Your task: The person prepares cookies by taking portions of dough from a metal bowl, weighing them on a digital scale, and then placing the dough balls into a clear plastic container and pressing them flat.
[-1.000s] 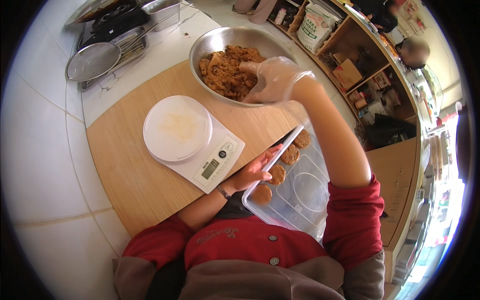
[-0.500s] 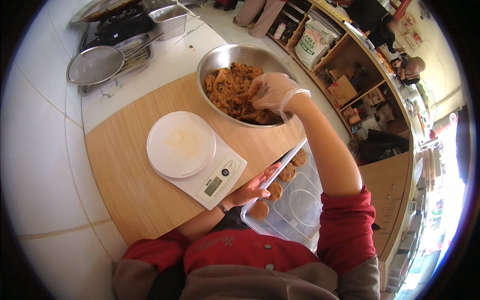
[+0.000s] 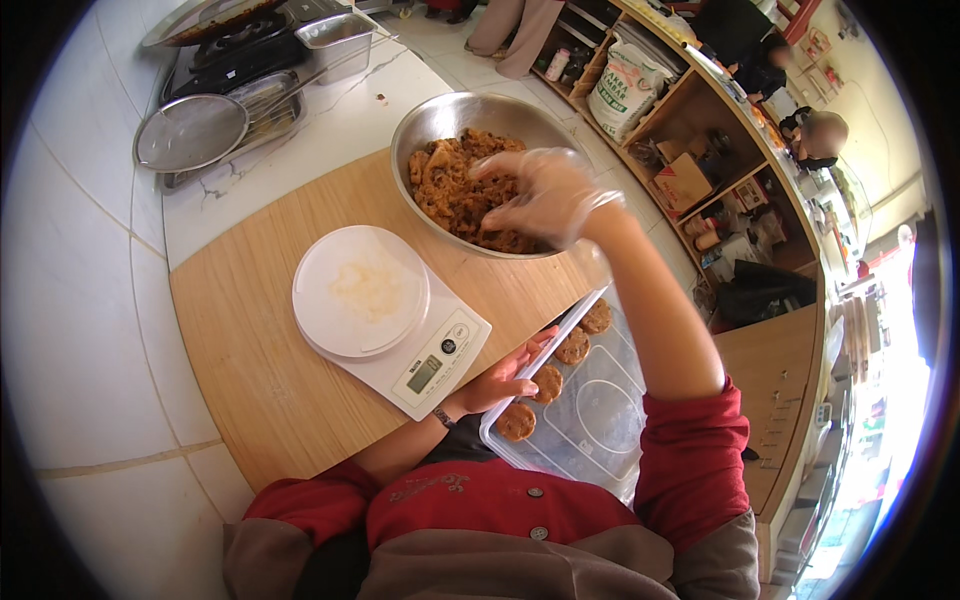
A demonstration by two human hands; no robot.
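Note:
My right hand [image 3: 550,198], in a clear plastic glove, is inside the steel bowl [image 3: 430,117], just over a coarse brown-orange mixture [image 3: 445,180]. Its thumb and fingers are apart, and no lump shows between them. Lower down, my left hand [image 3: 500,380] is bare and grips the rim of a clear plastic tray [image 3: 610,400], with the thumb on the inner side. Several round brown patties [image 3: 547,383] lie in a row along that rim. Between bowl and left hand, a white kitchen scale [image 3: 362,290] rests on the wooden board, its round plate smeared with residue.
The wooden board [image 3: 240,300] covers much of the white counter [image 3: 400,80]. At the far left are a mesh strainer [image 3: 192,130], a steel pan [image 3: 340,45] and a black stove [image 3: 220,60]. Wooden shelves [image 3: 700,120] stand to the right with a large sack [image 3: 625,85]. Other people are in the background.
My right hand has lifted slightly out of the mixture, and its fingers, bunched before, have spread apart. My left hand keeps its hold on the tray.

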